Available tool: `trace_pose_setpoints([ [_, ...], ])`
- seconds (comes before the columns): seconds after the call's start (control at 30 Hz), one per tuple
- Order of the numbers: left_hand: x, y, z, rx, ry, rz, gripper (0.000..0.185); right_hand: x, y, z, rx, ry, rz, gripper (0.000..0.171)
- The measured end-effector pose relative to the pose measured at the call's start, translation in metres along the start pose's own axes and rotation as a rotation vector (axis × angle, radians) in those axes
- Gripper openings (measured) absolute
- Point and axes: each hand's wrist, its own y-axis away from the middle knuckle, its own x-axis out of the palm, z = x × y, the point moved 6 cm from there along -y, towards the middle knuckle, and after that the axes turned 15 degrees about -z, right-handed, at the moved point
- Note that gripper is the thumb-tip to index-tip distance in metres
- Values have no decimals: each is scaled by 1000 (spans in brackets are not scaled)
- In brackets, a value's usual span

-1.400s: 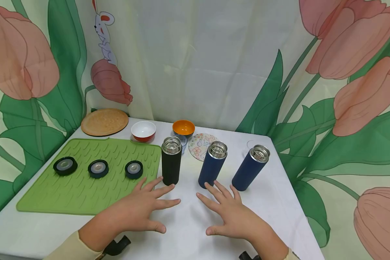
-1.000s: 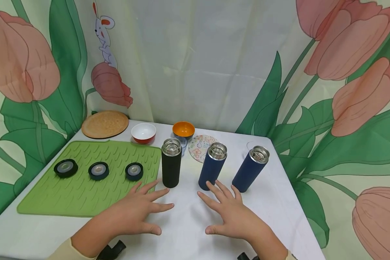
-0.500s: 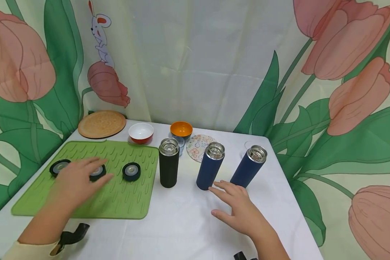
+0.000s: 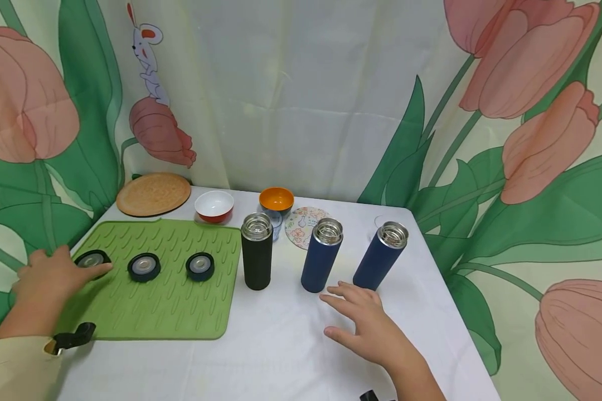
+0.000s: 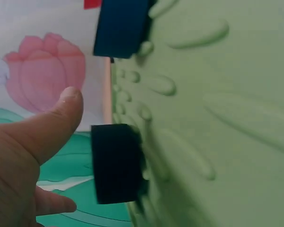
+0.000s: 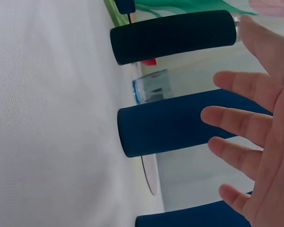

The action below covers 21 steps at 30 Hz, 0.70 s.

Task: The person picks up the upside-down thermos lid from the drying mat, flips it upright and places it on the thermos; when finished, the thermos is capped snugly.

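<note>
My left hand (image 4: 52,278) is spread just beside and over the leftmost black bottle lid (image 4: 93,258) on the green mat (image 4: 170,312). In the left wrist view its thumb (image 5: 70,101) stands apart from that lid (image 5: 116,165). Two more lids, the middle one (image 4: 144,267) and the right one (image 4: 200,266), lie in a row on the mat. My right hand (image 4: 366,320) hovers with spread fingers in front of the middle blue bottle (image 4: 323,256) and the right blue bottle (image 4: 381,256). A black bottle (image 4: 257,256) stands at the mat's right edge. All three bottles are uncapped.
Along the back are a round wooden board (image 4: 153,194), a red-and-white bowl (image 4: 214,206), an orange bowl (image 4: 276,199), a clear cup (image 4: 275,224) and a patterned round coaster (image 4: 301,227). A white cloth (image 4: 271,356) covers the table; a flowered curtain (image 4: 301,111) hangs behind.
My left hand has swung from in front of the black bottle, across the mat, to the leftmost lid. My right hand has shifted only slightly. The lids and bottles stay put.
</note>
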Motion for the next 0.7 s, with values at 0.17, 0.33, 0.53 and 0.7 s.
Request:
trace_pose_setpoints([
  [0.17,11,-10,8,-41,-2,52,123,2,0,-2,27,9,24,51],
  [0.33,19,-14,12,-91,-19,116,118,3,0,-3,27,1,22,50],
  [0.53,19,-12,8,-89,-13,119,113,4,1,-4,45,-6,38,48],
  [0.7,18,-11,6,-78,-5,104,111,5,2,-4,54,-12,44,46],
])
